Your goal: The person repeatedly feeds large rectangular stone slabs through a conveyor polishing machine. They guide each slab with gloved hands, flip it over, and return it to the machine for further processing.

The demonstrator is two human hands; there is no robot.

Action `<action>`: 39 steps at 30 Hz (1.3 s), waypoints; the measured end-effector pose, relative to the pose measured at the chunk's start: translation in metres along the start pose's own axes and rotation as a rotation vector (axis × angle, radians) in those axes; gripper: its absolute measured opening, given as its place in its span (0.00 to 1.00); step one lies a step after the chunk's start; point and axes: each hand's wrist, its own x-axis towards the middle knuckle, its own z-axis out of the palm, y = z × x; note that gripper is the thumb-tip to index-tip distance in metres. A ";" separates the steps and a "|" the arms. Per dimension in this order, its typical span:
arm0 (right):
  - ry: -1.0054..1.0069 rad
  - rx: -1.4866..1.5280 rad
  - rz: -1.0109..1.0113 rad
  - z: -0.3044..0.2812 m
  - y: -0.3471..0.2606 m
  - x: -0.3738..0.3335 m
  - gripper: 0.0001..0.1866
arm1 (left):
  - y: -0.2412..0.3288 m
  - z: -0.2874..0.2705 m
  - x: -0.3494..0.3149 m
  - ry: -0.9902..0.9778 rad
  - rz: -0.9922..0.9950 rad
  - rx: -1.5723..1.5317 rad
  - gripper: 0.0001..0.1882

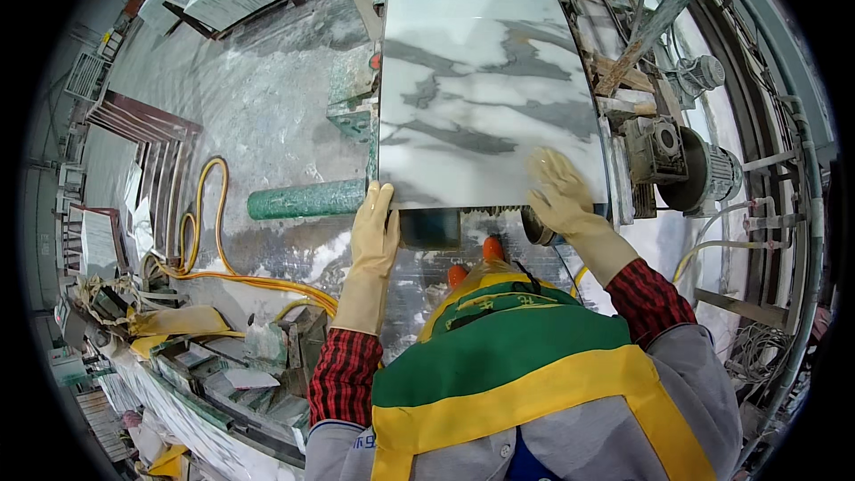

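A white marble slab (490, 98) with grey veins and a glossy surface lies flat in front of me, its near edge close to my body. My right hand (561, 191), in a cream rubber glove, rests on top near the slab's near right corner, fingers stretched out. At the near left corner is my left hand (376, 223), gloved alike. Its fingers are straight and touch the corner from the side; what the fingertips do under the edge is hidden. Neither hand wraps round anything that I can see.
Motors (708, 169) and a metal frame line the slab's right side. A green roller (307, 199) sticks out to the left. Yellow hose (240, 276) loops over the wet floor. Stone offcuts (249, 379) fill a rack at lower left; a wooden pallet (160, 151) stands beyond.
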 end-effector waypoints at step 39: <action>0.005 -0.016 -0.164 -0.001 -0.079 0.075 0.33 | -0.039 -0.080 -0.227 0.056 -0.591 -0.108 0.27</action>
